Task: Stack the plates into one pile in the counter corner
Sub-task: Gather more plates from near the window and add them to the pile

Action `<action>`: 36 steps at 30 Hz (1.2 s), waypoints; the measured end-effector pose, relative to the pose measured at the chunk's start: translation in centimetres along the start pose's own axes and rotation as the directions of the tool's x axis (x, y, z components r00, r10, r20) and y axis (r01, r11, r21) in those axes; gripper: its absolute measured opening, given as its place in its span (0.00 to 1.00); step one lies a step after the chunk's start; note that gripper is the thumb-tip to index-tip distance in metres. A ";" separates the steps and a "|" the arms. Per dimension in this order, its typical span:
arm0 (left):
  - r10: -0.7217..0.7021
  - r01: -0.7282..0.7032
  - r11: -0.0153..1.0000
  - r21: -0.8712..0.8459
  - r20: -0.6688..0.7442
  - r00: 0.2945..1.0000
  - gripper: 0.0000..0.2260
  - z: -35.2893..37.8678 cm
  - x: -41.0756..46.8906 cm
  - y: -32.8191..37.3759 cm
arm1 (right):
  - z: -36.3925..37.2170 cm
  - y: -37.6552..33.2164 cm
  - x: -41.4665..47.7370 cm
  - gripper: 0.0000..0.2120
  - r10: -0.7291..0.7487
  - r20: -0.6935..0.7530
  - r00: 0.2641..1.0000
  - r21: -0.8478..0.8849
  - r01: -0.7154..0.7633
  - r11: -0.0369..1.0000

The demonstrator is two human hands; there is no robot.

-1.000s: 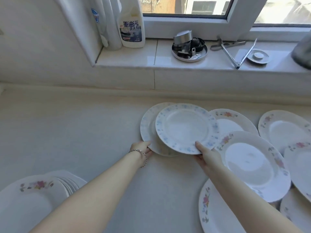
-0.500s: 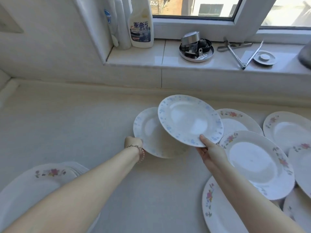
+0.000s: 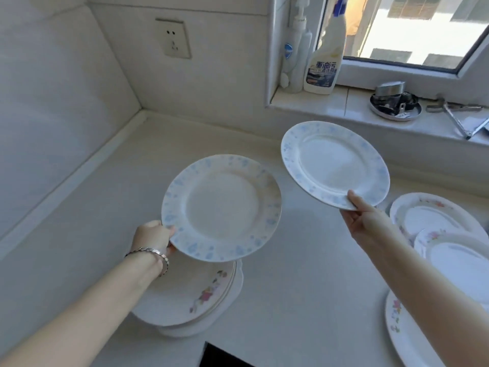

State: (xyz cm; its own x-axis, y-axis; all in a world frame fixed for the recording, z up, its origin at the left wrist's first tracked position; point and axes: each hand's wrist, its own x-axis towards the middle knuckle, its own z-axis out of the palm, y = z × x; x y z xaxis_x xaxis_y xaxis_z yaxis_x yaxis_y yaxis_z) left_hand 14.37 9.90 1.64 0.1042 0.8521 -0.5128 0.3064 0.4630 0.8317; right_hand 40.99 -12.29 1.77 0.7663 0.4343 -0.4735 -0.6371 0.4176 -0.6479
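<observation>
My left hand (image 3: 154,237) grips the near-left rim of a blue-speckled plate (image 3: 221,207), held in the air just above a pile of flower-patterned plates (image 3: 201,295) on the counter. My right hand (image 3: 363,221) grips the near rim of a second blue-speckled plate (image 3: 334,165), held higher and tilted, to the right of the first. Loose flower-patterned plates (image 3: 434,215) lie overlapping on the counter at the right, partly hidden by my right arm.
The counter corner (image 3: 144,115) lies at the upper left, where two tiled walls meet. A wall socket (image 3: 173,38) sits above it. On the window sill (image 3: 336,102) stand cleaner bottles (image 3: 324,62), a metal dish (image 3: 395,105) and tongs (image 3: 457,120). A dark edge (image 3: 225,357) shows at the bottom.
Both hands lifted a blue-speckled plate each off the counter and carried them left. The view swung left, bringing the corner and the pile under my left hand's plate.
</observation>
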 end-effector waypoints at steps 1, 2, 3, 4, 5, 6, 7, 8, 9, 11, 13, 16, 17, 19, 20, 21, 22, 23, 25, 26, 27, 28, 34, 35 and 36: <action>-0.010 0.010 1.000 -0.012 -0.016 1.000 0.14 -1.6 -0.2 -0.4 | 0.7 1.0 -0.4 0.06 0.019 0.013 1.000 -0.030 -0.019 0.999; -0.022 0.021 1.000 -0.019 -0.031 0.999 0.14 -3.0 -0.4 -0.9 | 1.3 2.0 -0.8 0.06 0.039 0.023 0.999 -0.054 -0.037 0.998; -0.037 0.035 0.999 -0.029 -0.049 0.998 0.14 -4.2 -0.5 -1.5 | 1.8 3.0 -1.1 0.06 0.061 0.030 0.998 -0.066 -0.059 0.996; -0.053 0.050 0.998 -0.036 -0.066 0.996 0.14 -5.4 -0.5 -2.2 | 2.2 4.1 -1.4 0.06 0.086 0.033 0.996 -0.076 -0.084 0.994; -0.068 0.065 0.997 -0.039 -0.076 0.995 0.13 -6.2 -0.6 -2.8 | 2.6 4.9 -1.7 0.06 0.112 0.033 0.993 -0.087 -0.108 0.990; -0.082 0.079 0.996 -0.044 -0.088 0.993 0.13 -7.0 -0.6 -3.4 | 2.8 5.8 -1.9 0.06 0.136 0.029 0.990 -0.100 -0.132 0.986; -0.092 0.087 0.995 -0.052 -0.099 0.991 0.14 -7.9 -0.7 -4.0 | 3.1 6.8 -2.1 0.06 0.159 0.026 0.987 -0.109 -0.155 0.982; -0.100 0.094 0.994 -0.062 -0.106 0.989 0.14 -8.6 -0.8 -4.5 | 3.4 7.7 -2.3 0.06 0.177 0.025 0.984 -0.115 -0.173 0.978; -0.105 0.097 0.993 -0.070 -0.117 0.988 0.14 -9.3 -0.8 -5.1 | 3.7 8.5 -2.6 0.06 0.194 0.026 0.981 -0.123 -0.189 0.974; -0.116 0.108 0.992 -0.067 -0.124 0.986 0.14 -10.2 -0.8 -5.7 | 4.4 9.8 -3.1 0.06 0.220 0.031 0.975 -0.145 -0.213 0.966; -0.123 0.116 0.992 -0.057 -0.134 0.983 0.14 -10.7 -0.8 -6.2 | 5.1 10.7 -3.5 0.06 0.243 0.033 0.970 -0.161 -0.234 0.959; -0.157 0.147 0.986 -0.084 -0.130 0.979 0.14 -11.0 -0.6 -7.1 | 5.7 11.3 -4.1 0.06 0.270 0.032 0.962 -0.193 -0.259 0.946; -0.171 0.160 0.983 -0.093 -0.122 0.978 0.14 -10.9 -0.6 -7.3 | 5.8 11.3 -4.2 0.06 0.271 0.038 0.962 -0.207 -0.258 0.944; -0.181 0.172 0.981 -0.091 -0.101 0.978 0.13 -10.8 -0.4 -7.9 | 5.8 11.2 -4.4 0.06 0.261 0.055 0.964 -0.245 -0.240 0.939; -0.171 0.165 0.984 -0.072 -0.086 0.982 0.13 -10.8 -0.3 -8.1 | 5.8 11.0 -4.5 0.07 0.253 0.064 0.965 -0.272 -0.227 0.935; -0.155 0.152 0.988 -0.037 -0.075 0.985 0.13 -10.9 -0.3 -8.1 | 5.7 10.8 -4.7 0.06 0.247 0.073 0.966 -0.304 -0.214 0.928; -0.127 0.129 0.991 0.030 -0.065 0.990 0.11 -11.0 -0.4 -8.1 | 5.7 10.7 -4.8 0.06 0.241 0.082 0.967 -0.333 -0.202 0.921; -0.095 0.101 0.987 0.122 -0.051 0.994 0.10 -11.2 -0.4 -8.0 | 5.7 10.6 -4.9 0.06 0.237 0.091 0.967 -0.355 -0.191 0.915; -0.040 0.042 0.951 0.307 -0.013 0.999 0.07 -11.4 -0.5 -7.8 | 5.6 10.5 -5.1 0.06 0.239 0.106 0.965 -0.377 -0.183 0.908; -0.030 0.024 0.923 0.383 0.008 1.000 0.07 -11.4 -0.7 -7.7 | 5.5 10.5 -5.2 0.06 0.243 0.110 0.964 -0.379 -0.185 0.907; -0.019 0.007 0.893 0.450 0.022 1.000 0.08 -11.5 -0.7 -7.7 | 5.5 10.6 -5.2 0.06 0.245 0.114 0.963 -0.382 -0.185 0.905; -0.014 -0.001 0.863 0.505 0.027 1.000 0.09 -11.5 -0.7 -7.6 | 5.5 10.6 -5.3 0.06 0.247 0.117 0.962 -0.386 -0.185 0.904; -0.013 0.000 0.720 0.694 0.013 1.000 0.12 -11.3 -1.1 -6.7 | 5.2 10.9 -5.7 0.05 0.268 0.140 0.953 -0.423 -0.187 0.886; -0.010 -0.001 0.692 0.722 0.011 1.000 0.11 -11.3 -1.4 -6.5 | 5.0 11.0 -5.7 0.05 0.269 0.147 0.952 -0.429 -0.184 0.884; -0.008 -0.002 0.670 0.742 0.010 1.000 0.10 -11.3 -1.6 -6.3 | 4.9 11.0 -5.8 0.05 0.270 0.151 0.951 -0.432 -0.182 0.883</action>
State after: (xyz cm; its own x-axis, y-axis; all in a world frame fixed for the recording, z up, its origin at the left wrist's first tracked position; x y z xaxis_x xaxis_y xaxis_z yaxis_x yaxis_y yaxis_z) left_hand 1.57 8.42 -0.39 0.1116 0.8459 -0.5215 0.9073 0.1274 0.4008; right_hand 29.13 -6.30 0.36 0.5442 0.6463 -0.5349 -0.6661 -0.0548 -0.7438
